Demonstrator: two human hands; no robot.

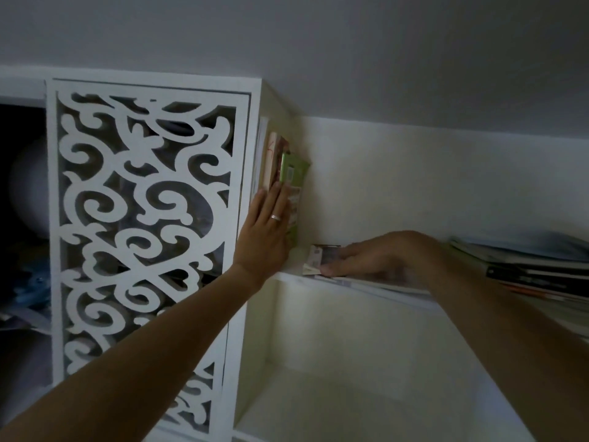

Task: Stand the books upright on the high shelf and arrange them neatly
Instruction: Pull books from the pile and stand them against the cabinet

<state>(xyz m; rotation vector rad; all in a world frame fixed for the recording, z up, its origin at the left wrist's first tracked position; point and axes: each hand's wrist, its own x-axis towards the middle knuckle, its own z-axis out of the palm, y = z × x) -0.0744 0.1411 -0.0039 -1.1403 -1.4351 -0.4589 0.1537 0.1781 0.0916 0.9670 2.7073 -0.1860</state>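
Several books stand upright at the left end of the high shelf (288, 276), against the cabinet side. The outermost is a green book (295, 186). My left hand (266, 232) lies flat against the front edges of these upright books, fingers straight and together, a ring on one finger. My right hand (373, 256) rests on a book lying flat (322, 256) on the shelf, fingers over its cover and thumb at its front edge. A stack of flat books (535, 272) lies further right, partly hidden by my right forearm.
A white door with cut-out scrollwork (143, 202) closes the cabinet to the left of the shelf. Below the shelf is an open white compartment (350, 362). The wall and ceiling are close above the shelf unit.
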